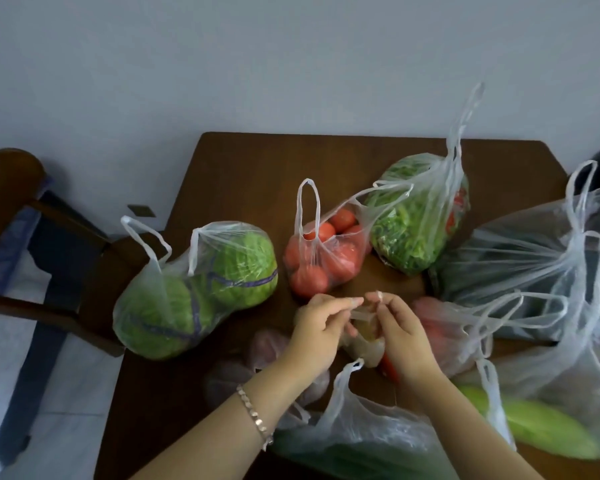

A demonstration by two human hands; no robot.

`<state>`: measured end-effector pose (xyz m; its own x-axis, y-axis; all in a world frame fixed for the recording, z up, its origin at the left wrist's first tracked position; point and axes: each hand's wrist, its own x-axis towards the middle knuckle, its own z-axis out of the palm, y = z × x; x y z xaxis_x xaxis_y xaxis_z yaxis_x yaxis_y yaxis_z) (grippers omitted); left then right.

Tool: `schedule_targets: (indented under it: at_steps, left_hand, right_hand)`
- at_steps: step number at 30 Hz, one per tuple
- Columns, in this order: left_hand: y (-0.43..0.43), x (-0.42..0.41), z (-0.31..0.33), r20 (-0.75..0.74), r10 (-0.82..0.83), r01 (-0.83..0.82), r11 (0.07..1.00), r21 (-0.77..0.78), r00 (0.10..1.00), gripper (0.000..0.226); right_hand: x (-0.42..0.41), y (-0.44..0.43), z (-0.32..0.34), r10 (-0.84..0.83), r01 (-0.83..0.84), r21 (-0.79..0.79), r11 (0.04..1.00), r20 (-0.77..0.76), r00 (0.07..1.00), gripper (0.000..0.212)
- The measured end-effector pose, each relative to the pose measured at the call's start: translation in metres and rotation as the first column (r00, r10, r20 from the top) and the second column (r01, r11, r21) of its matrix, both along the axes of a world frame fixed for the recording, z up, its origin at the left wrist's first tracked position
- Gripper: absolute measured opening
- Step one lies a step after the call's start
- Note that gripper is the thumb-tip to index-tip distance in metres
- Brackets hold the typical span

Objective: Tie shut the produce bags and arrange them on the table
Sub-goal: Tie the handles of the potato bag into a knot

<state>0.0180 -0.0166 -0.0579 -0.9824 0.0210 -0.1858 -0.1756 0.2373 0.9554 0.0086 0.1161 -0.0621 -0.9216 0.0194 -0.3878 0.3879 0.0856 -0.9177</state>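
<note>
Several clear plastic produce bags lie on a dark wooden table (243, 168). My left hand (317, 327) and my right hand (400, 327) each pinch a handle of a small bag (366, 337) with pale contents at the table's middle, and the handles are drawn together between them. Behind the hands stands a bag of tomatoes (323, 258) with open handles. A bag of cabbages (194, 289) lies to the left. Farther back is a bag of leafy greens (416, 216).
A large dark-filled bag (520, 265) and a bag with a reddish item (444, 327) lie to the right. A bag with pale green vegetables (548, 427) and another green-filled bag (361, 441) lie near me. A wooden chair (32, 216) stands on the left by the wall.
</note>
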Motion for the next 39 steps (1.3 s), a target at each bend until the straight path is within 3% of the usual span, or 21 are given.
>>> schedule_targets:
  at_steps: [5,7,9,15,17,20,25,28,31,36,39]
  left_hand:
    - [0.01,-0.001,-0.006,0.368,0.05,-0.149,0.958,0.245,0.928,0.016]
    - [0.009,0.001,-0.006,0.427,0.041,-0.171,0.947,0.271,0.904,0.026]
    - [0.01,0.001,-0.007,0.478,0.066,-0.209,0.945,0.253,0.876,0.02]
    - [0.016,-0.004,-0.005,0.607,0.107,-0.368,0.872,0.324,0.788,0.021]
    - [0.018,-0.002,-0.005,0.596,0.1,-0.35,0.88,0.32,0.797,0.013]
    - [0.019,-0.001,-0.009,0.547,0.109,-0.283,0.927,0.245,0.83,0.007]
    - [0.011,-0.002,-0.009,0.415,-0.037,0.002,0.996,0.086,0.909,0.004]
    - [0.005,-0.007,-0.013,0.329,-0.137,0.138,0.99,0.019,0.934,0.01]
    - [0.004,-0.004,-0.018,0.271,-0.206,0.229,0.972,-0.056,0.94,0.013]
    - [0.003,0.004,-0.026,0.247,-0.247,0.28,0.954,-0.11,0.937,0.019]
    - [-0.003,0.001,-0.028,0.163,-0.123,0.144,0.981,-0.128,0.979,0.011]
  right_hand:
    - [-0.002,0.013,-0.015,0.079,-0.053,-0.113,0.992,0.233,0.969,0.02]
    - [0.0,0.019,-0.017,0.026,-0.001,-0.094,0.996,0.266,0.964,0.015]
    - [0.002,0.021,-0.018,-0.01,0.035,-0.085,0.996,0.278,0.961,0.015]
    - [0.008,0.018,-0.019,0.091,-0.048,-0.192,0.98,0.225,0.97,0.018]
    - [0.01,0.021,-0.018,0.109,-0.065,-0.22,0.973,0.193,0.975,0.018]
    - [0.014,0.023,-0.017,0.122,-0.109,-0.132,0.985,0.094,0.988,0.019]
    - [0.017,0.021,-0.021,0.11,-0.111,0.067,0.992,0.006,0.994,0.019]
    - [0.014,0.02,-0.024,0.022,-0.023,0.049,0.999,0.013,1.0,0.016]
    - [0.004,0.016,-0.03,-0.072,0.061,0.133,0.989,0.073,0.995,0.016]
    - [0.002,0.006,-0.035,0.107,-0.106,0.361,0.926,0.016,0.994,0.006]
    - [0.009,0.009,-0.031,0.282,-0.251,0.36,0.898,-0.035,0.959,0.009]
